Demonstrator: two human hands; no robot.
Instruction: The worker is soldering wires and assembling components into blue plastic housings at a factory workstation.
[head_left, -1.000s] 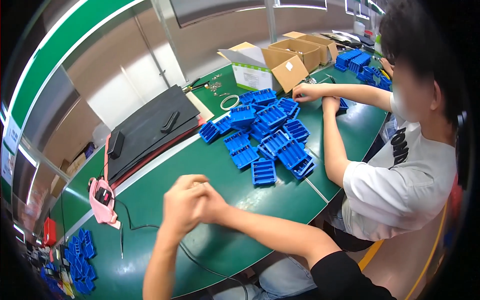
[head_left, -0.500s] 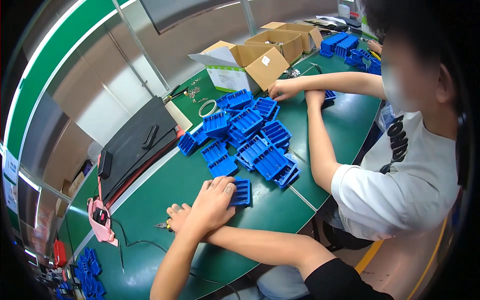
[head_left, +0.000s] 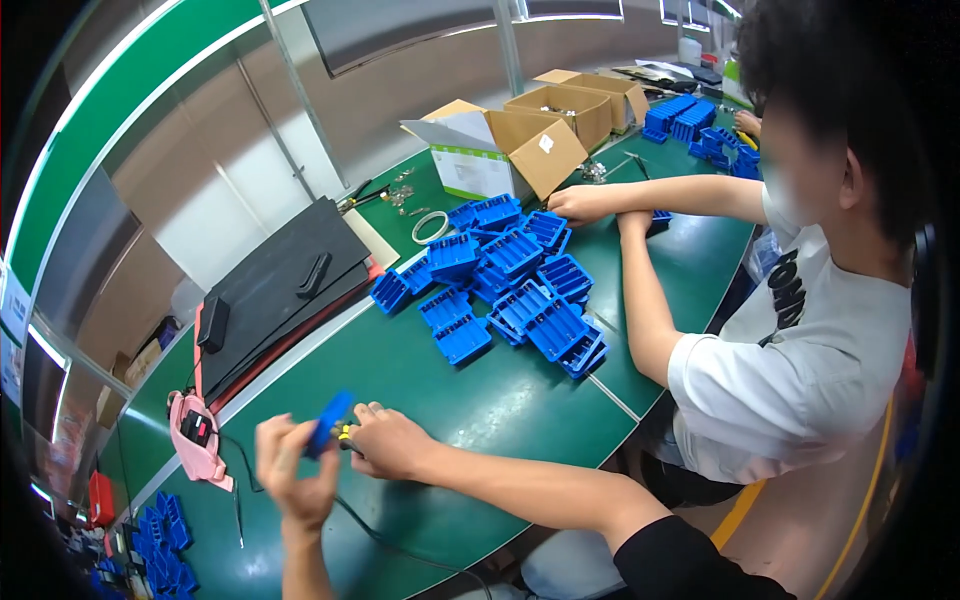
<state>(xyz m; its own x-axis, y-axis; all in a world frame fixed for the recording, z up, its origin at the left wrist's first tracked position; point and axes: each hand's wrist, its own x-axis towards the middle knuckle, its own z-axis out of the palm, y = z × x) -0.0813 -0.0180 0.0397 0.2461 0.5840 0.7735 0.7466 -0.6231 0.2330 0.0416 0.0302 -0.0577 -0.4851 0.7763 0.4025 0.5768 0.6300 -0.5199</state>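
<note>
In the lower left of the frame, the left hand [head_left: 292,478] is raised off the green bench [head_left: 480,400], forearm rising from the bottom edge, its fingers closed around a small blue plastic part [head_left: 328,424] that tilts up toward the right. The right hand [head_left: 390,443] lies just beside it, arm stretching in from the lower right, fingers curled narrowly about a small yellow-and-black tool [head_left: 344,433] at the part's lower end. A black cable [head_left: 390,540] runs beneath both hands. A heap of blue trays [head_left: 500,285] sits at centre, where a co-worker's hands [head_left: 590,205] rest.
</note>
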